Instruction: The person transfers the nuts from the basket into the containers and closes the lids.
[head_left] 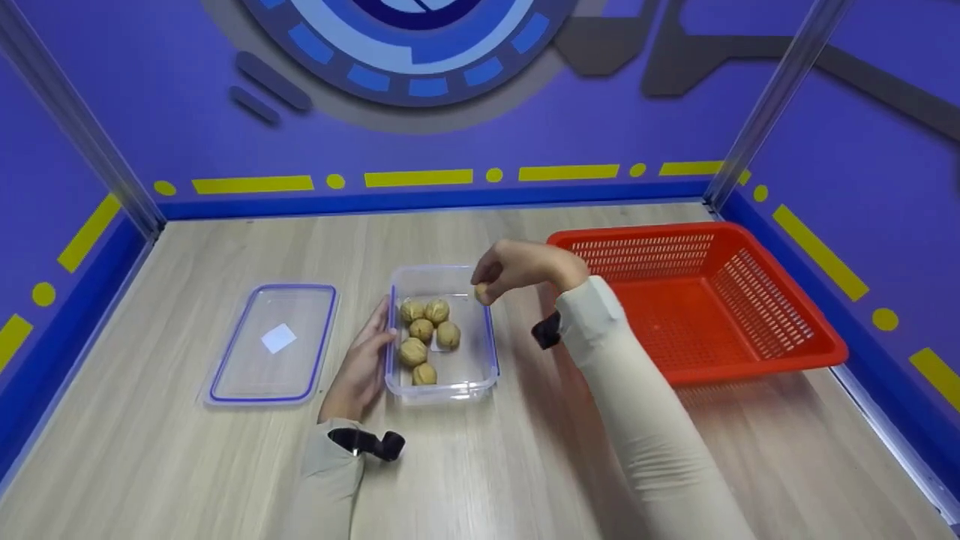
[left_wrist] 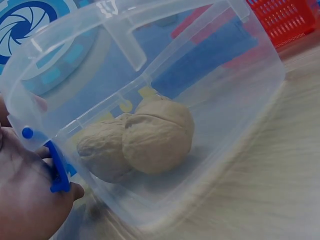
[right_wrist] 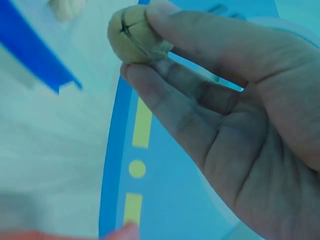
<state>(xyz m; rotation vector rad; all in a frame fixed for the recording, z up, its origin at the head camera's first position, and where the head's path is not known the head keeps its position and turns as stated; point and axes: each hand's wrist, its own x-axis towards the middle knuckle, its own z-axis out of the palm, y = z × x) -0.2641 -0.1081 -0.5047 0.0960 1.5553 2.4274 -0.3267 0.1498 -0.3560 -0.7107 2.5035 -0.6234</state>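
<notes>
A clear plastic food container [head_left: 469,375] with blue along its sides holds several walnuts [head_left: 413,352], mostly on its left half. Against its left wall, my left hand [head_left: 361,371] holds the container, thumb at the rim and fingers along the outside. The left wrist view shows this hand [left_wrist: 25,185] beside a blue strip [left_wrist: 59,167] on the wall. Above the container's far right corner, my right hand [head_left: 517,266] pinches one walnut [right_wrist: 132,35] between thumb and fingertips; its cracked shell end shows in the right wrist view.
To the left lies a flat clear lid [head_left: 251,360] with a blue seal and a white square label [head_left: 278,338]. A red perforated basket [head_left: 675,322] stands on the right, partly behind my right forearm. Printed purple walls [head_left: 360,142] bound the wooden table [head_left: 187,465].
</notes>
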